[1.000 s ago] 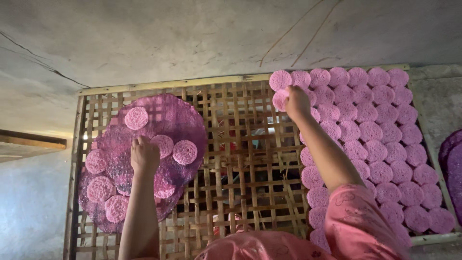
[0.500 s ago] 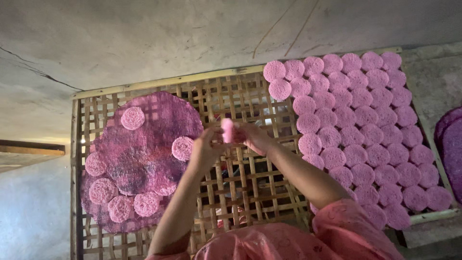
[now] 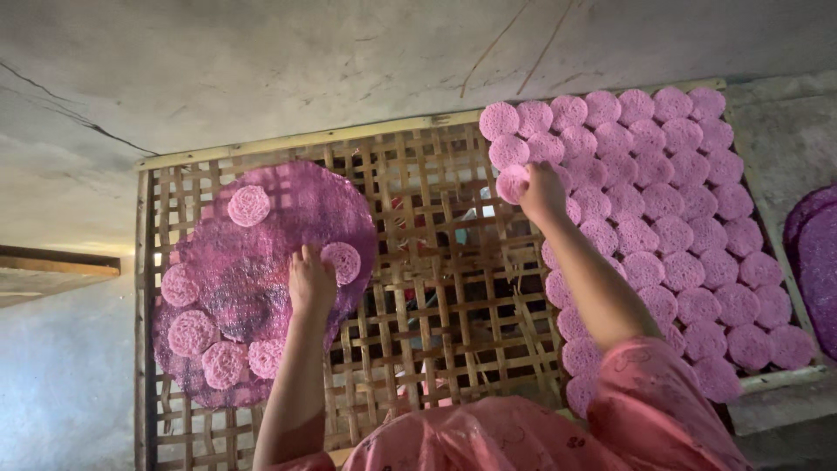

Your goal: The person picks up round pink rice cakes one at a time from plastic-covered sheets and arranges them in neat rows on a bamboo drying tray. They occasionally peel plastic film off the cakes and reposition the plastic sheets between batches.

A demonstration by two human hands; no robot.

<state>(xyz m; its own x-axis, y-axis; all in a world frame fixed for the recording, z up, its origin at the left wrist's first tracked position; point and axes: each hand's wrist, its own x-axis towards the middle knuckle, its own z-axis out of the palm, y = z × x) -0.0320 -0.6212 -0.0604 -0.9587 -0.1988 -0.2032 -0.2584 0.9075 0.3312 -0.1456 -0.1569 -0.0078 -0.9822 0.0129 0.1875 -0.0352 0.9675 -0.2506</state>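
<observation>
A bamboo lattice tray (image 3: 436, 262) lies below me. On its left part rests a round purple mesh mat (image 3: 288, 209) carrying several pink round lacy discs. My left hand (image 3: 311, 281) lies on the mat, fingertips beside one disc (image 3: 341, 260), holding nothing. The tray's right part is covered by rows of the same pink discs (image 3: 663, 218). My right hand (image 3: 540, 190) reaches to the left edge of those rows and grips a pink disc (image 3: 511, 183) that touches the lattice there.
A grey concrete floor (image 3: 305, 61) surrounds the tray. Another purple mat (image 3: 815, 262) shows at the right edge. A wooden plank (image 3: 52, 260) lies at the far left. My pink sleeve and garment (image 3: 540, 427) fill the bottom of the view.
Half a second ago both hands met over the tray's middle with a disc. Since then the left went back to the mat and the right carried the disc to the rows.
</observation>
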